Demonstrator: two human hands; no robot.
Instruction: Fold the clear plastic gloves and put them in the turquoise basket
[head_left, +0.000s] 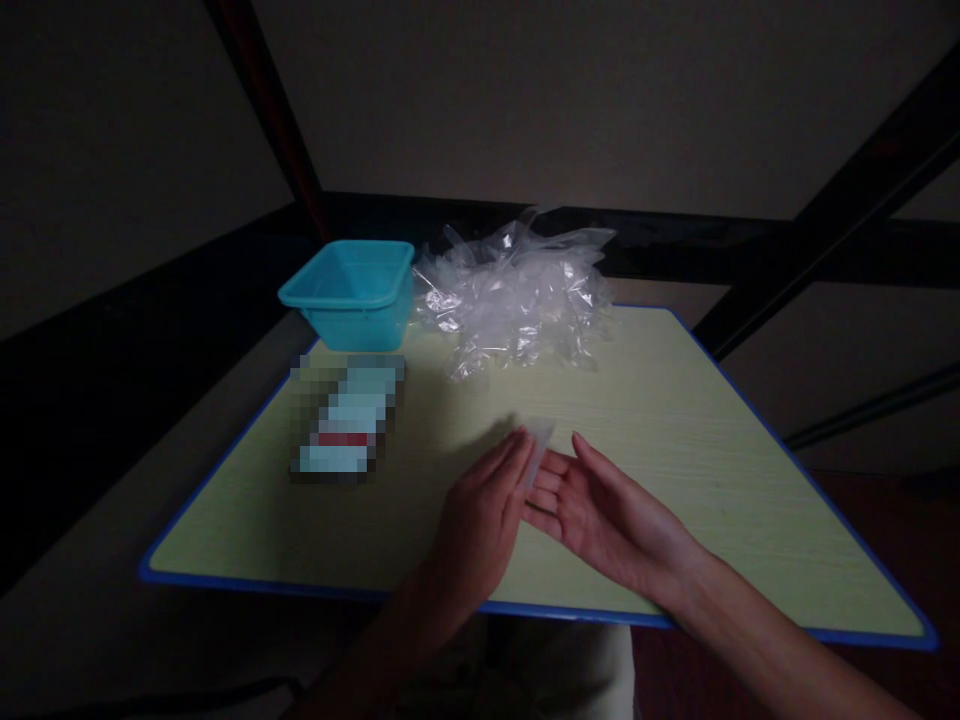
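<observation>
Above the near middle of the table, my left hand point(484, 505) has its fingers closed along a small, flat piece of translucent plastic film point(538, 452). The film stands up on edge between my two hands, and its lower part is hidden by the fingers. My right hand point(600, 510) is turned palm up, thumb apart and fingers stretched out, with the fingertips at the film's right side. Beyond both hands lies a heap of crinkled, clear plastic film point(517, 300), shiny and loosely piled; I cannot tell whether the pieces are bags or thin gloves.
A turquoise plastic basin point(352, 305) stands at the table's back left corner. In front of it lies a pixelated oblong item point(349, 420), probably a phone. The pale wood-grain table point(675, 420) has a blue edge. Dark slanting bars point(832, 210) rise behind it on both sides.
</observation>
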